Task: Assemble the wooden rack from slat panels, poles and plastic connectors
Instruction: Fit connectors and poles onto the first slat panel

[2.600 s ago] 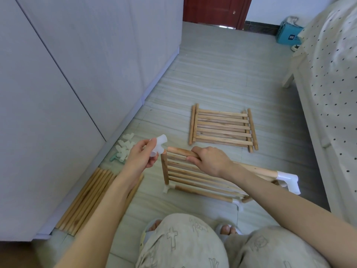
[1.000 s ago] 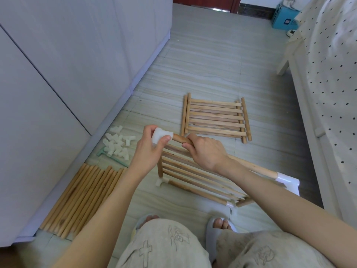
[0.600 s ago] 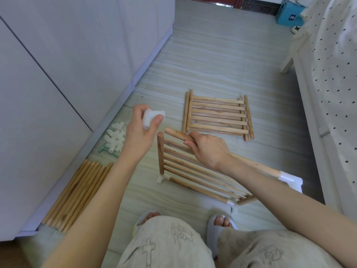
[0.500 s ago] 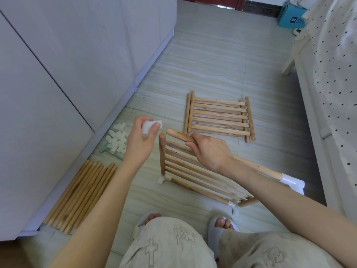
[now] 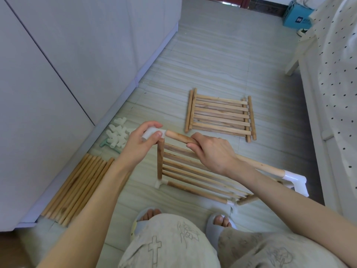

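A part-built rack stands on the floor before my feet. Its slat panel (image 5: pixel 195 176) sits low, with white corner connectors at the bottom. An upright pole (image 5: pixel 160 161) rises at its left corner. My left hand (image 5: pixel 143 144) grips a white plastic connector (image 5: pixel 152 132) right at the top of that upright and at the left end of a horizontal pole (image 5: pixel 178 137). My right hand (image 5: pixel 212 151) grips this horizontal pole, whose far end sits in a white corner connector (image 5: pixel 295 179).
A second slat panel (image 5: pixel 220 116) lies flat on the floor further away. Spare white connectors (image 5: pixel 117 133) are heaped by the cabinet base, with a bundle of loose poles (image 5: pixel 77 188) beside the cabinet. A bed with dotted cover (image 5: pixel 336 93) borders the right. A blue box (image 5: pixel 297 16) stands far back.
My left hand has brought the white connector down and right, from above the upright's left side to the meeting point of the upright and the horizontal pole. My right hand keeps its hold.
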`<state>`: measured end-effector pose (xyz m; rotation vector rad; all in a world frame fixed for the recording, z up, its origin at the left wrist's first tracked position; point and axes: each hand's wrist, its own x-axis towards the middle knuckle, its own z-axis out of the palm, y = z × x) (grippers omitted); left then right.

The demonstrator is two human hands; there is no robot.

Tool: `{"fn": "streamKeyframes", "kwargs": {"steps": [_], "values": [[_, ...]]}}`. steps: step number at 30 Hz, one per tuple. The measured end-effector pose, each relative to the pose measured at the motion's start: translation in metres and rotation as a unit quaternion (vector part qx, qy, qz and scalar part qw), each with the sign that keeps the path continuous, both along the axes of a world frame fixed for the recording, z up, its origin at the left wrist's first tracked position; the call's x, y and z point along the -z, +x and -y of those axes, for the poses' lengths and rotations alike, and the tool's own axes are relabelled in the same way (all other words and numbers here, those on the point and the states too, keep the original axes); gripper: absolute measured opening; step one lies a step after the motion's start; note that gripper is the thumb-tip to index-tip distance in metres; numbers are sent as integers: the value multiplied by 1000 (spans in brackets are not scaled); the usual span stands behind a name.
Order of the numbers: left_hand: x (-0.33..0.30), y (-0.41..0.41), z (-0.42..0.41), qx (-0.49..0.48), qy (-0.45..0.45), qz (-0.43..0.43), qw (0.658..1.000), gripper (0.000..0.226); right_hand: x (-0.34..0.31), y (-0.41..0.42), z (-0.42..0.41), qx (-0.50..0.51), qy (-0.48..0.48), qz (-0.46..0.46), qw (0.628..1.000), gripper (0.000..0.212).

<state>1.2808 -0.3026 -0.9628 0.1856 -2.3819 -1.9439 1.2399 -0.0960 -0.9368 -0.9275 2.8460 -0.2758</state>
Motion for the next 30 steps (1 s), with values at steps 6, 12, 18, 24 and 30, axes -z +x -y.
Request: {"fn": "streamKeyframes", "kwargs": {"steps": [6, 12, 18, 24, 30], "values": [[-5, -3, -3, -7, -69, -12, 998, 15, 1, 2, 0, 5, -10, 6, 1000, 37], [-8, -2, -11, 4, -80, -22, 997, 18, 0, 3, -1, 2, -18, -3, 1000, 38], [-8, -2, -24, 12, -54, -33, 998, 23, -4, 4, 1, 0, -8, -15, 1000, 39], [-13, -8, -35, 27, -57, -37, 997, 37, -7, 4, -4, 33, -15, -30, 999, 37], [-3, -7, -26, 34, -35, -3, 999, 54, -10, -6, -10, 56, -57, 27, 996, 31]]}}
